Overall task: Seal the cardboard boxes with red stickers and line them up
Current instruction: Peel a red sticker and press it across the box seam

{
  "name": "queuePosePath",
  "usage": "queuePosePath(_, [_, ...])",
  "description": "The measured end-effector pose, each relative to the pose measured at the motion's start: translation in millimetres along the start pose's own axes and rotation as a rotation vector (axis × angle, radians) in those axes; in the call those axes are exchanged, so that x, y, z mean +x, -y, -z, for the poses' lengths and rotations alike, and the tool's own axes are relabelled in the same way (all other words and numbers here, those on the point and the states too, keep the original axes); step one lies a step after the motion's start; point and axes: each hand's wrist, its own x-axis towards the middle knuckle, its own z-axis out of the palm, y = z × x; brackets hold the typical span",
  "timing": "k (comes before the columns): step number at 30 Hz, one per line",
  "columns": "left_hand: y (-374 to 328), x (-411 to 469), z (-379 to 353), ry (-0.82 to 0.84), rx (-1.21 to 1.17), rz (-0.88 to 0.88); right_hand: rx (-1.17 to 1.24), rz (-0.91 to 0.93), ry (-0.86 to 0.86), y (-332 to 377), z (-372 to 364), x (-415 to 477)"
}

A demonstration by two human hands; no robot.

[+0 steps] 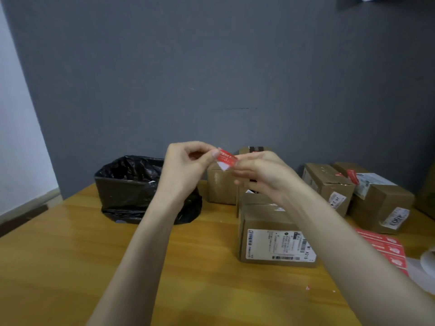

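From the head camera, both hands were raised above the table (70, 260), meeting in front of the grey wall (211, 67). The left hand (186, 161) pinched one end of a red sticker (226, 159) between thumb and forefinger, its other fingers curled. The right hand (261, 175) gripped the other end, fingers bent round it; a white backing corner showed below the red. The sticker hung in the air above the boxes, touching none. Under the right wrist stood a box (268, 222) with a white label facing the camera. A second box (220, 184) stood behind it. Two more boxes (329, 184) sat to the right; the farther one bore a red seal (353, 176). A sticker sheet (386, 248) lay near the right forearm. A black-lined bin (131, 184) stood to the left.
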Motion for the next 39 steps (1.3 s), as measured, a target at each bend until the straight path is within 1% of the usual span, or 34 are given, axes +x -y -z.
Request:
queuePosePath(2, [11,8,15,-0.069,-0.027,0.055,0.046,-0.033,0.001,-3,-12,7])
queuePosePath(6, [43,23,44,-0.154,0.141,0.134,0.030,-0.074,0.067,-9,-38,17])
queuePosePath(9, [68,31,59,-0.180,0.213,0.227,0.030,-0.084,0.091,-11,-61,28])
queuePosePath(11, [83,34,66,-0.179,0.274,0.271,0.029,-0.088,0.096,-12,-74,36])
queuePosePath(14, [97,35,71,-0.165,0.429,0.269,0.020,-0.085,0.101,-15,-87,47])
queuePosePath(18, [113,41,72,-0.137,0.471,0.337,-0.017,-0.058,0.105,-20,-92,54])
queuePosePath(21, [123,47,71,-0.055,0.501,0.377,-0.044,-0.033,0.105,-23,-87,55])
queuePosePath(25, [125,46,67,0.002,0.476,0.354,-0.067,-0.004,0.101,-24,-76,54])
queuePosePath(30, [101,38,47,0.001,0.446,0.214,-0.062,0.078,0.065,-18,-50,48])
queuePosePath(32, [88,36,33,0.061,0.383,0.177,-0.041,0.098,0.026,-15,-33,42])
queuePosePath(33, [82,34,25,0.118,0.322,0.187,-0.046,0.108,-0.005,-14,-23,39])
queuePosePath(36, [64,27,-5,0.350,0.138,0.320,-0.098,0.113,-0.157,-14,15,31])
queuePosePath(37, [59,24,-15,0.410,0.117,0.364,-0.126,0.114,-0.212,-15,29,27])
queuePosePath(39, [54,16,-35,0.473,0.141,0.407,-0.209,0.105,-0.295,-17,55,17])
